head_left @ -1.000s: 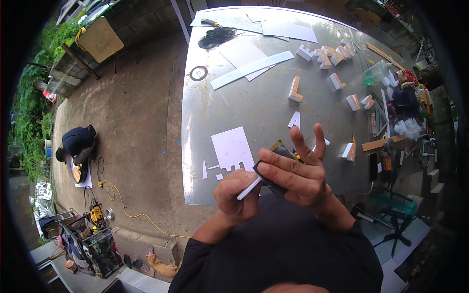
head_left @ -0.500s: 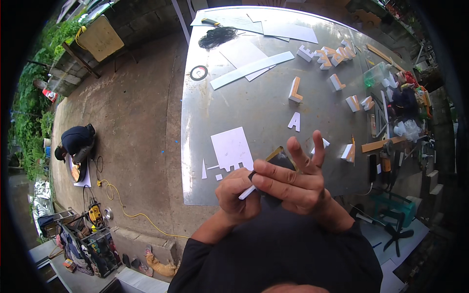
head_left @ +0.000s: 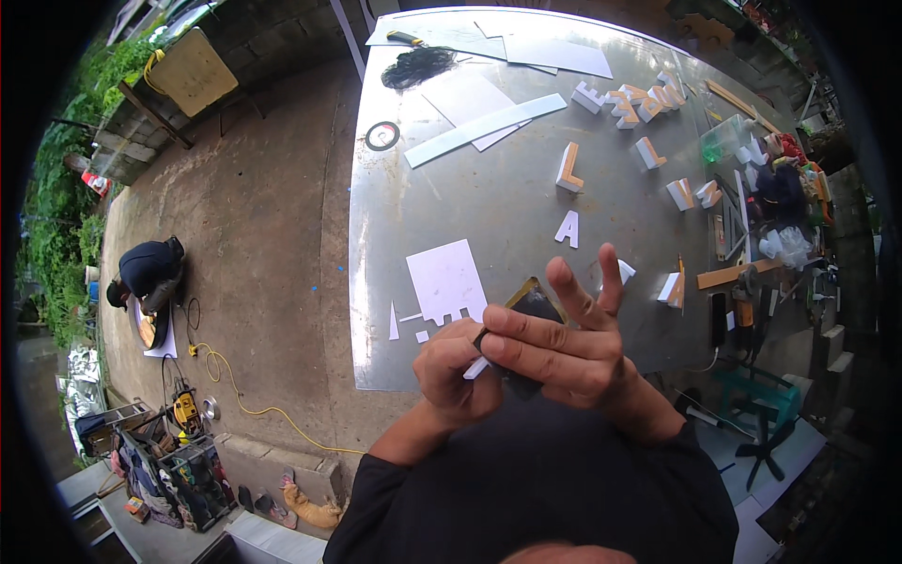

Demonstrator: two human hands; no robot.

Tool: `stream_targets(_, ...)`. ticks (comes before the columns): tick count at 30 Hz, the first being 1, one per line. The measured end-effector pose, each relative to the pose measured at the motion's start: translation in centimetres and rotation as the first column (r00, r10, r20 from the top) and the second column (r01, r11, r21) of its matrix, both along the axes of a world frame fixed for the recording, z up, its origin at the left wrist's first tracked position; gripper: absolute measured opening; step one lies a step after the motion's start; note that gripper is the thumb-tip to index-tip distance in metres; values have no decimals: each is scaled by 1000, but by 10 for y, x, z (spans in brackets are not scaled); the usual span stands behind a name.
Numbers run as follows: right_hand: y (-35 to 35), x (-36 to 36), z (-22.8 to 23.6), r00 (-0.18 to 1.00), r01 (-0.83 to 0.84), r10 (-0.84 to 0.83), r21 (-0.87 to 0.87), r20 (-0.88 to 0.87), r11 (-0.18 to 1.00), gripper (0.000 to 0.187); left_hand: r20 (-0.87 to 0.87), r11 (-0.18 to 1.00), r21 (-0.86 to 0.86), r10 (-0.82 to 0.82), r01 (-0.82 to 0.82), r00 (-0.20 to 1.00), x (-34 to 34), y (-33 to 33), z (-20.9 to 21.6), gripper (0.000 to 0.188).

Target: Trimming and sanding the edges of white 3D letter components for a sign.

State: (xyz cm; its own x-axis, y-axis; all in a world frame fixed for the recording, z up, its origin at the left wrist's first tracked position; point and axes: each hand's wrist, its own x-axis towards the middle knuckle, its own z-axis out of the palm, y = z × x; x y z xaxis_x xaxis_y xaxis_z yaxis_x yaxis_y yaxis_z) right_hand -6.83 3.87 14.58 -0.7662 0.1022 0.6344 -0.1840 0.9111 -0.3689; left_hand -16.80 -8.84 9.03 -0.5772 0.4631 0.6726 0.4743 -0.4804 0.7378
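Outside, on a hard brown floor (head_left: 254,244), stands a big shiny desk (head_left: 507,207). Both hands are up close together, over the near edge of the desk; I cannot tell if they touch each other. The left hand (head_left: 455,369) is closed tight on a small white piece (head_left: 476,368), and just one end of it pokes out at the bottom. The right hand (head_left: 578,348) grips a dark sheet (head_left: 540,306). Two of its fingers lie across the sheet and point at the left hand, and two more stick up. Where the sheet meets the white piece is hard to see.

Just past the hands lies a white board (head_left: 443,274) with bits cut out of its near side, and small scraps (head_left: 393,324) are beside it. A flat white letter (head_left: 567,228) lies farther off, near a thick letter (head_left: 568,169) with a tan face. More thick letters (head_left: 644,105) sit in a bunch at the far right. A black ring (head_left: 382,136) lies near the left edge, by a long white strip (head_left: 484,132). Off to the left, a person (head_left: 150,273) bends low on the floor, and a yellow cord (head_left: 246,407) curls nearby.
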Motion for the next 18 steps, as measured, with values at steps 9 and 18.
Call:
stream_targets(9,32,1,-15,960,221,-224,34,166,975,31,436,993,48,-115,104,893,2,-6,8,9)
stream_targets(18,45,48,-46,846,523,-466,-227,260,822,41,828,939,318,-341,129,445,-16,-31,41,17)
